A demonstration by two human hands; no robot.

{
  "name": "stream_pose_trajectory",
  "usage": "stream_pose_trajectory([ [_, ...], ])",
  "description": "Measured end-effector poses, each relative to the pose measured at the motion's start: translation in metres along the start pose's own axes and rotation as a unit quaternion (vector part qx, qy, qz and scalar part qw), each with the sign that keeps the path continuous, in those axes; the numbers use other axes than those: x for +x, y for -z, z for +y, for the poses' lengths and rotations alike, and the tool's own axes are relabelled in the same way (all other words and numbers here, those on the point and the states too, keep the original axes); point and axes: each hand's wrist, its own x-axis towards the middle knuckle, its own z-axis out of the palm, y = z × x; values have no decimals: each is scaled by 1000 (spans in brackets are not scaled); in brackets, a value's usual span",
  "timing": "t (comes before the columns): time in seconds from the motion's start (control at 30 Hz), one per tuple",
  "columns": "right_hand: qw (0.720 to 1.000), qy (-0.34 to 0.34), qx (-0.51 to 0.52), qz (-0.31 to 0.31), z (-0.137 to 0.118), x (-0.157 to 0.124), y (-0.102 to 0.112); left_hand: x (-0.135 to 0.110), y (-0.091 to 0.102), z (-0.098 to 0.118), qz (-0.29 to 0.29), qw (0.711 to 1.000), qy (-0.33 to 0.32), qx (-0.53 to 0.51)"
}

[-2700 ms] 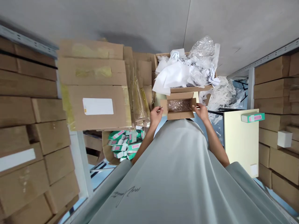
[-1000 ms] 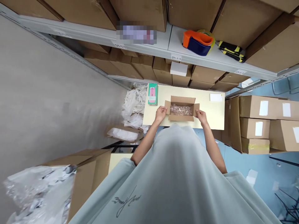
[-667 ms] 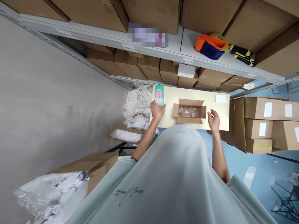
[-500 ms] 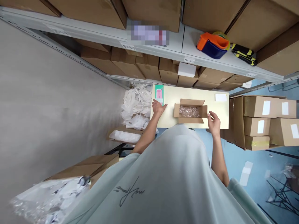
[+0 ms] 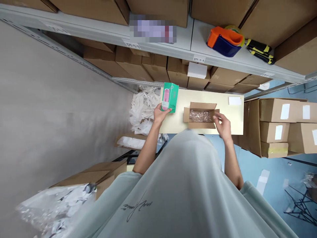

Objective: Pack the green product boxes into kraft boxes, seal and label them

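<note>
A small open cardboard box with bubble wrap inside stands on a pale yellow table. My left hand grips the lower end of a green product box with a pink picture and holds it tilted above the table's left side. My right hand is at the cardboard box's right flap, fingers curled against it, nothing held that I can see.
Metal shelving with brown cartons runs behind the table. An orange and blue tape dispenser and yellow-black tools lie on the shelf. A small white box sits behind the table. White plastic bags are piled left; stacked cartons stand right.
I turned from the packing-waste corner and set the cardboard box on the table. My left hand reached to the green box and lifted it; my right hand returned to the cardboard box's right flap.
</note>
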Motion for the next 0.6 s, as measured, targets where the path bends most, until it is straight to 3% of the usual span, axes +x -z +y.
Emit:
stream_pose_trajectory([
  [0.17,986,150,-55,-40,-34,32,24,-43,6,69,-114,989,-80,38],
  [0.33,943,267,-168,-105,-39,49,45,-78,-23,125,-250,952,-131,117],
  [0.43,928,268,-215,-143,-21,53,53,-83,-48,129,-291,925,-166,177],
  [0.6,919,232,-255,-191,23,61,48,-76,-82,107,-329,873,-240,269],
])
